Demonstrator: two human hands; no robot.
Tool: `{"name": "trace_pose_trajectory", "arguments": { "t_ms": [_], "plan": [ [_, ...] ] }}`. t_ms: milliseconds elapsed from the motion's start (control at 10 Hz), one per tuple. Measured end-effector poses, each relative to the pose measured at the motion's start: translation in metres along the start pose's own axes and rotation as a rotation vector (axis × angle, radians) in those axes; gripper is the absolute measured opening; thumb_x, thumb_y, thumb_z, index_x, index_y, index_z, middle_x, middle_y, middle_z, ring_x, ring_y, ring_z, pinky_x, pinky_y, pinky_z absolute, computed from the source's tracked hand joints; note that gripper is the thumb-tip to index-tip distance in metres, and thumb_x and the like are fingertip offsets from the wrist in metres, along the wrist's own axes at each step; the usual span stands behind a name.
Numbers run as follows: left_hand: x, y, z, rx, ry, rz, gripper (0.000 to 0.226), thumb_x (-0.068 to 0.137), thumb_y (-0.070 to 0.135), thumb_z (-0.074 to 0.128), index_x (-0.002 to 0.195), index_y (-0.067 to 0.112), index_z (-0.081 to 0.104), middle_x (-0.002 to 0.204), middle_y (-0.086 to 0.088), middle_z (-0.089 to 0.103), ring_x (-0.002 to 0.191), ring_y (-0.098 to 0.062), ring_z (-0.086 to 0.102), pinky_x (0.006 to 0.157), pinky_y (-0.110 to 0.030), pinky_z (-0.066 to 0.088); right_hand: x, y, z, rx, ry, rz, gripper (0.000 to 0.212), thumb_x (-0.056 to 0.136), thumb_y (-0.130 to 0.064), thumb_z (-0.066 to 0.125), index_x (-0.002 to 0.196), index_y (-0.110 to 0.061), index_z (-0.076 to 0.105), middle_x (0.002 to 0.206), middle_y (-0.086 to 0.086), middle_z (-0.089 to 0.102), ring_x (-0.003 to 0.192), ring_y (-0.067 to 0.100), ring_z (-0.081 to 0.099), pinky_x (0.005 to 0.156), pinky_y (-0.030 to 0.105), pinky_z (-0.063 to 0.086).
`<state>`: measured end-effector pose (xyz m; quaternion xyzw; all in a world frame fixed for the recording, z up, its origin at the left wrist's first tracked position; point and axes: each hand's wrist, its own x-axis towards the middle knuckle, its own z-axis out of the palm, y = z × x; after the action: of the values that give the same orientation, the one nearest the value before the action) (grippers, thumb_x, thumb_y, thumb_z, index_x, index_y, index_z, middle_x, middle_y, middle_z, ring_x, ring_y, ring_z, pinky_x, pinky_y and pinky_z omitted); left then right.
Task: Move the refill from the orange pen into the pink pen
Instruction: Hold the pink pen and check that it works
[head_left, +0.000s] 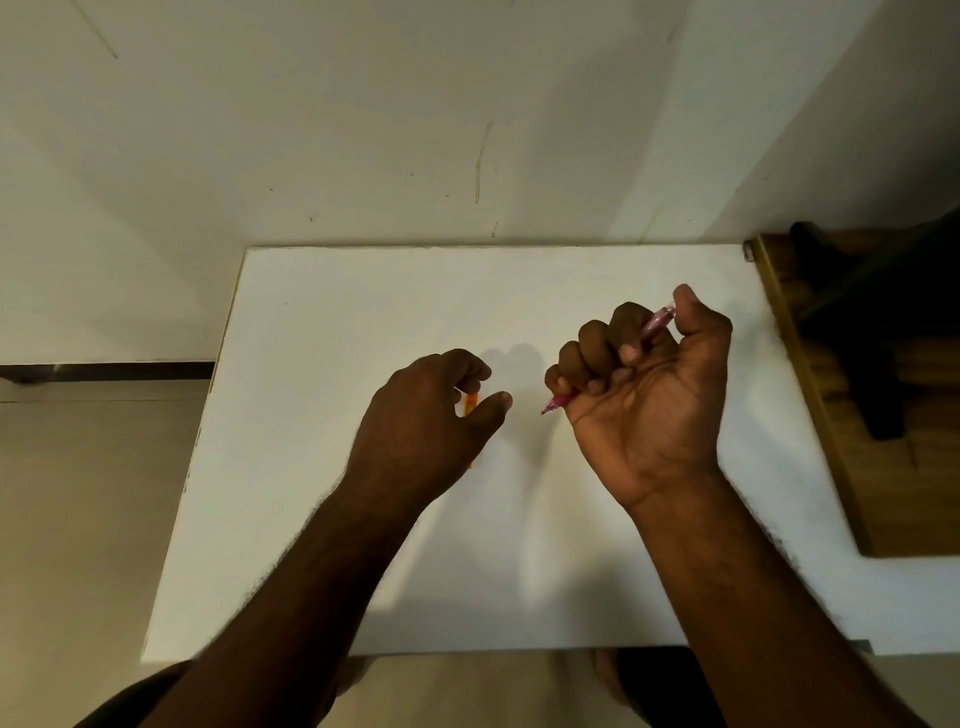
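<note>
My right hand (644, 387) is turned palm up above the white table (322, 322), fingers curled around the pink pen (655, 322). The pen's tip pokes out lower left of the fist and its clicker end rests against my thumb. My left hand (421, 431) hovers palm down near the table's middle, fingers bent around the orange pen (471, 404). Only a short orange stretch shows between finger and thumb; the rest is hidden under the hand. No loose refill is visible.
The white table stands against a pale wall. A wooden piece of furniture (831, 415) with a dark object on it borders the table's right edge. Floor shows to the left and below the front edge.
</note>
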<state>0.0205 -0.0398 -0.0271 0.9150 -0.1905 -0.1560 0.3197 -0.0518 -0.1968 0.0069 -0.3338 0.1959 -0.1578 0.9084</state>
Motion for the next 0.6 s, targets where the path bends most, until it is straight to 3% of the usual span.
{"name": "trace_pose_trajectory", "arguments": {
  "t_ms": [600],
  "plan": [
    [-0.0008,0.0012,-0.001,-0.001,0.001,-0.008,0.033,0.086,0.052,0.068,0.114,0.035,0.065,0.102,0.017,0.069,0.094,-0.005,0.063,0.078,-0.026,0.047,0.0002,0.0004,-0.0009,0.02,0.018,0.014,0.056,0.094,-0.057,0.039,0.062,-0.012,0.042,0.061,0.003,0.023,0.06,0.019,0.02,0.06,0.036,0.028]
  ]
}}
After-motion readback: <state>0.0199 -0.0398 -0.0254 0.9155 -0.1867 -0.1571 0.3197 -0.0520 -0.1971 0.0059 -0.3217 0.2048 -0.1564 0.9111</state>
